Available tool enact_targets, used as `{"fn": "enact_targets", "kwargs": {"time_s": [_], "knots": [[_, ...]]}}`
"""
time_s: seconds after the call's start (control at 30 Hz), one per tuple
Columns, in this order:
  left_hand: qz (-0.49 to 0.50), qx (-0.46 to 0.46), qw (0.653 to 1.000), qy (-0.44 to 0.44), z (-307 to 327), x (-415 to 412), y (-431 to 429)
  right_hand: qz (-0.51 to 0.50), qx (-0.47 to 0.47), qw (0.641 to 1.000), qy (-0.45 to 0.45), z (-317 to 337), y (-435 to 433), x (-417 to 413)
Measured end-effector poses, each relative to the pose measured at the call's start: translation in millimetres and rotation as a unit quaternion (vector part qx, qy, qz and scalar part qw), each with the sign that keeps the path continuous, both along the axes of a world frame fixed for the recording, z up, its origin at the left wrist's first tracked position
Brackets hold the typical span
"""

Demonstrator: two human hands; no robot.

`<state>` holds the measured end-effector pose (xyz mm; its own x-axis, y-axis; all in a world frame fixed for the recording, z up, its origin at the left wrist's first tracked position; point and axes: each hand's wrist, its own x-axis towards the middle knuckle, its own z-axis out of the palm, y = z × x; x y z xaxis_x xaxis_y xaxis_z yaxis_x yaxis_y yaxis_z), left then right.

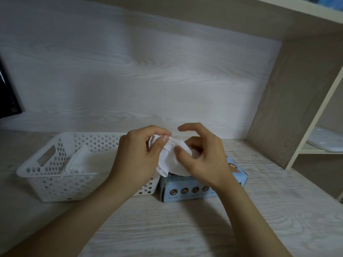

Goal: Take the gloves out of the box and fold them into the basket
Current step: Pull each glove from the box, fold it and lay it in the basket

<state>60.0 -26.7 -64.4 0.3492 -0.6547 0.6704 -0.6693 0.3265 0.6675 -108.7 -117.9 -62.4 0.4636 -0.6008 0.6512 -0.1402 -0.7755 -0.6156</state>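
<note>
Hands come together over the box, both working one crumpled white glove (169,161) held in the air between them. The left hand (138,154) pinches the glove's upper left corner, thumb on the near side and curled fingers closed over the top. The right hand (202,160) has it from the other side: thumb pressed on the front of the material, lower fingers curled in behind it, index finger lifted clear and touching nothing. The glove hangs bunched and wrinkled, its lower edge dipping right down to the top of the box; whether it is touching the opening there, I cannot tell.

The box (187,191) itself, light blue with a row of round icons along its near face, sits on the pale wood-grain desk (185,229), tucked against the right end of the basket (55,182). That basket is white plastic, perforated all round, with a slot handle in its left wall, and inside it lies a folded white stack (79,161) leaning towards the left side.

Behind it all runs a pale wood-grain back panel (148,71). A dark object (9,95) pokes in at the far left edge, and off to the right, on a lower shelf, rests a white tray (326,141).
</note>
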Motion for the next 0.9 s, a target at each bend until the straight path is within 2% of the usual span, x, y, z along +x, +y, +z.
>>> {"fn": "enact_targets", "kwargs": {"time_s": [0.07,0.17,0.23,0.33,0.37,0.47,0.57,0.7,0.9], "knots": [[-0.008,0.004,1.0,0.016,1,4,-2,-0.005,0.024,0.999,0.025,2,-2,-3],[0.0,0.003,0.999,0.042,2,10,-4,0.021,0.105,0.994,-0.02,6,-4,-6],[0.003,-0.004,0.998,0.06,5,11,-3,0.074,0.204,0.972,-0.089,12,-3,-10],[0.011,-0.019,0.998,0.066,8,12,-2,0.161,0.325,0.916,-0.17,19,-1,-16],[0.018,-0.019,0.997,0.069,9,13,-2,0.156,0.33,0.916,-0.168,19,-3,-17],[0.043,-0.011,0.997,0.062,9,16,-2,0.045,0.281,0.953,-0.106,18,-5,-15],[0.071,0.004,0.997,0.04,8,19,-2,-0.029,0.234,0.969,-0.078,14,-11,-11],[0.095,0.007,0.995,0.024,9,22,-3,-0.022,0.229,0.971,-0.057,11,-11,-9],[0.117,0.024,0.993,0.026,15,32,-5,0.018,0.164,0.986,-0.019,4,-13,-6]]}}
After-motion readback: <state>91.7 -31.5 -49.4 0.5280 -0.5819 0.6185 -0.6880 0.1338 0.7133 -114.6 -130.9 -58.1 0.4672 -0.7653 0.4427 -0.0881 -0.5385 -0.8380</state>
